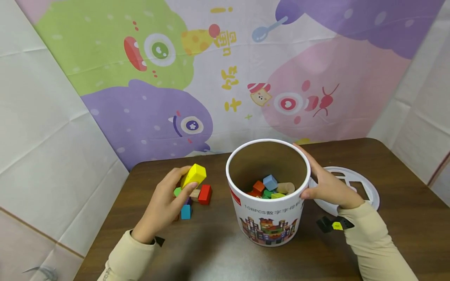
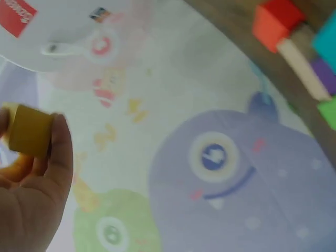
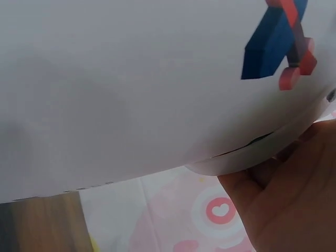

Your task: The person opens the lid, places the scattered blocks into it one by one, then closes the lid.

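My left hand (image 1: pixel 163 205) pinches a yellow block (image 1: pixel 194 175) between thumb and fingers, raised to the left of the bucket. In the left wrist view the yellow block (image 2: pixel 31 130) shows a flat square face. A tall white bucket (image 1: pixel 272 222) stands upright in the middle of the table, printed with a picture of colourful blocks. Several wooden blocks, among them a light blue block (image 1: pixel 270 182) and an orange block (image 1: pixel 258 187), lie inside it. My right hand (image 1: pixel 328 185) holds the bucket's right side at the rim, thumb at the front and fingers stretched toward the back.
Behind my left hand lie loose blocks, including a red block (image 1: pixel 205 194) and a blue block (image 1: pixel 186 212). A white lid (image 1: pixel 372 195) with cutouts lies right of the bucket, partly behind my right hand. A patterned cloth (image 1: pixel 239 128) hangs beyond the wooden table (image 1: pixel 404 218).
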{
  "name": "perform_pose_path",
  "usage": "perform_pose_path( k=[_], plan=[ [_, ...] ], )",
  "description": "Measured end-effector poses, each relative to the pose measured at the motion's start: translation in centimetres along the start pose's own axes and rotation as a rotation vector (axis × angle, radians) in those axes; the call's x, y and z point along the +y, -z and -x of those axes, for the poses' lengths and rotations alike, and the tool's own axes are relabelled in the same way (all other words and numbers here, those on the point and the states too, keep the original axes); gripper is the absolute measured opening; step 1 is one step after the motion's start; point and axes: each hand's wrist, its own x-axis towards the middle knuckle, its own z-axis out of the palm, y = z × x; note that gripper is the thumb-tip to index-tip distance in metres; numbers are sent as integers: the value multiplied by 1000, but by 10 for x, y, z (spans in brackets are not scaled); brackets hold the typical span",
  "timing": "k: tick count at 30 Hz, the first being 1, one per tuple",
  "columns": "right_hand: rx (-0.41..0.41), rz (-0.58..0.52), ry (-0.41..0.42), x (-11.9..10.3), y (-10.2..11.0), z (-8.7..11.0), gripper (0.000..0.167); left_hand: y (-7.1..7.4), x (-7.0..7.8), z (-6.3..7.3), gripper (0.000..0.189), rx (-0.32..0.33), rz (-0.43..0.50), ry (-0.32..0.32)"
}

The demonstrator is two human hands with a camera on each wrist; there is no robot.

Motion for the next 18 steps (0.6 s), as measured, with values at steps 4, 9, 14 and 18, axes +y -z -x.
perform_pose_path(
  k=[4, 9, 14, 18],
  plan=[
    [-14, -15, 0, 2, 0, 0, 107, -8, 16, -15, 40, 35, 48, -62],
    [-19, -31, 10, 3, -1, 0, 107, -19, 37, -35, 39, 19, 71, -166],
    [-16, -30, 20, 1, -1, 0, 105, -31, 53, -55, 37, -29, 75, -223],
    [-10, -27, 27, 2, -1, 0, 104, -41, 61, -69, 38, -102, 87, -229]
  ],
)
